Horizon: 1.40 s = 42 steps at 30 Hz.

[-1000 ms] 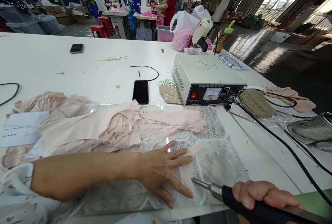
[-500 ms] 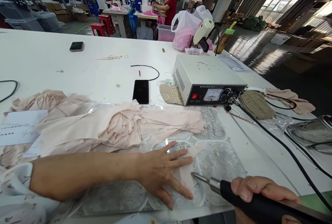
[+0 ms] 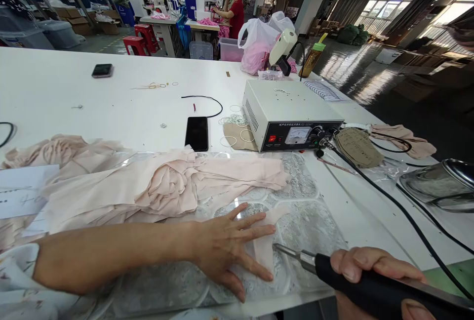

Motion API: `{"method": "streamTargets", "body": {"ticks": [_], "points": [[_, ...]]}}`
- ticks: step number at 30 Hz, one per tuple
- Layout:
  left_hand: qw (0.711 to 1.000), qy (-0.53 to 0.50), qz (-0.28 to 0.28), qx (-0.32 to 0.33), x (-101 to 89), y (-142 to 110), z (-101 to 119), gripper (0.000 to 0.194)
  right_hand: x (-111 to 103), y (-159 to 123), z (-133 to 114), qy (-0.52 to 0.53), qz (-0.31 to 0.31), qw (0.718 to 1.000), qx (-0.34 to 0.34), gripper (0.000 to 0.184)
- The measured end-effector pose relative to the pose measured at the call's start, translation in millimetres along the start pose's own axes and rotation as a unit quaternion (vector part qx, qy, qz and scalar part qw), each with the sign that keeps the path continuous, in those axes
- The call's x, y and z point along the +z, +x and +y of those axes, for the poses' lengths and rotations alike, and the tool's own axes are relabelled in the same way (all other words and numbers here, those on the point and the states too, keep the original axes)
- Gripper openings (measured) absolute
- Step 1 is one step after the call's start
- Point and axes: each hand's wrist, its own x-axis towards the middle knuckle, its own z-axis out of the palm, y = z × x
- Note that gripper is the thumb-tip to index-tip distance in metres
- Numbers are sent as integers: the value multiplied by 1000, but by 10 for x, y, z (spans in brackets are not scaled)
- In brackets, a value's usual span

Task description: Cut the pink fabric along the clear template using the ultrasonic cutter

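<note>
My left hand point(image 3: 229, 243) lies flat with fingers spread, pressing a small pale pink fabric piece point(image 3: 263, 251) onto the clear patterned mat point(image 3: 311, 226). My right hand point(image 3: 374, 273) is wrapped round the black handle of a corded ultrasonic cutter point(image 3: 333, 270). Its metal tip is at the right edge of the fabric piece, beside my left fingers; whether it touches the cloth I cannot tell. Behind my left hand, a heap of pale pink fabric pieces point(image 3: 166, 181) spreads over the mat. The cutter's cable leads to a grey control box point(image 3: 292, 112).
Around the box are a phone point(image 3: 196, 134), a cardboard template point(image 3: 359, 147), a metal canister point(image 3: 440, 184) and loose elastic loops point(image 3: 237, 120). Scissors point(image 3: 153, 85) and another phone point(image 3: 101, 70) lie farther back. Black cable point(image 3: 403, 211) crosses the right side. People are at sewing machines point(image 3: 207, 1) beyond.
The view has shifted slightly, moving the table things a little left. Both hands and the cutter tip stay nearly in place. A person in the background has shifted posture.
</note>
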Motion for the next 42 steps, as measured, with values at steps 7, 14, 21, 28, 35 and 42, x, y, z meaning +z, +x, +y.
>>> {"method": "streamTargets", "body": {"ticks": [7, 14, 21, 28, 35, 42], "points": [[999, -36, -23, -4, -44, 5, -10, 56, -54, -5, 34, 14, 7, 1000, 17, 19], [998, -44, -43, -11, -46, 12, -24, 57, 6, 9, 31, 0, -4, 1000, 8, 18], [999, -38, -33, -7, -30, -1, -22, 59, 67, 64, 37, -9, -20, 1000, -5, 17], [999, -31, -3, -10, 28, -22, -17, 58, 95, 93, 33, -17, -11, 1000, 1, 22], [999, -38, -1, -8, 24, -18, -34, 59, 124, 102, 39, -12, -7, 1000, -6, 21], [999, -40, -18, -10, -6, -2, -34, 58, 108, 108, 72, -27, -29, 999, -14, 18]]}}
